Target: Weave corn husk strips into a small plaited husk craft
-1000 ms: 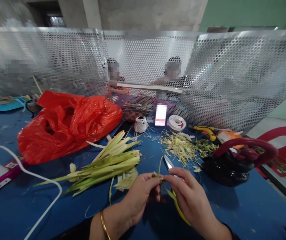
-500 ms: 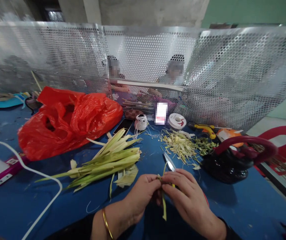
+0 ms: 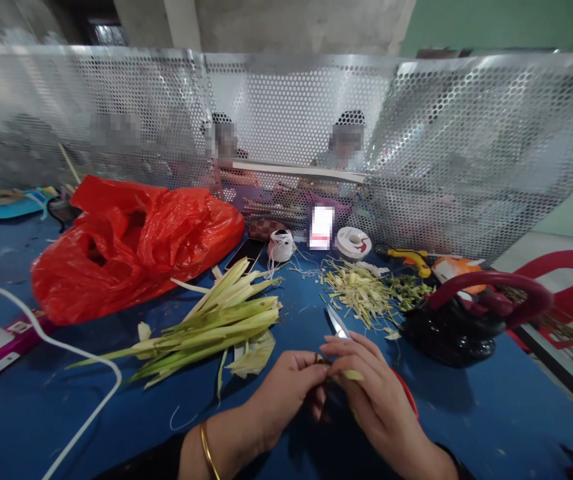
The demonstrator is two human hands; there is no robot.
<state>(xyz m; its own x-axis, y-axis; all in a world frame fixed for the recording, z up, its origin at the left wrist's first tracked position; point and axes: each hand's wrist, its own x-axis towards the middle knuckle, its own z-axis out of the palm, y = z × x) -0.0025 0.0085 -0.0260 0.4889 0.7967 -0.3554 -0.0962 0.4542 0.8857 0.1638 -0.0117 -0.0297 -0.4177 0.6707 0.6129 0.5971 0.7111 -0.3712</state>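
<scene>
My left hand (image 3: 291,387) and my right hand (image 3: 371,390) meet at the front middle of the table, fingertips pinched together. Between them is a narrow corn husk strip (image 3: 352,375), pale yellow-green, its end folded over my right fingers. Fingers hide most of the strip. Silver scissor blades (image 3: 337,323) show just beyond my right hand, and a red curved edge (image 3: 407,392) shows along its right side; the part between is covered. Left of my hands lies a bundle of long green corn husks (image 3: 216,333), with a loose husk piece (image 3: 252,355) at its near end.
A red plastic bag (image 3: 136,247) lies behind the husks. Husk scraps (image 3: 359,290) are heaped near a white spool (image 3: 353,243) and a ball of white string (image 3: 281,246). A black pot with a red handle (image 3: 459,340) stands right. A white cable (image 3: 91,357) crosses the left side.
The husk strip, which hung down between my hands, now lies folded across my right fingers. Both hands stay close together in nearly the same place.
</scene>
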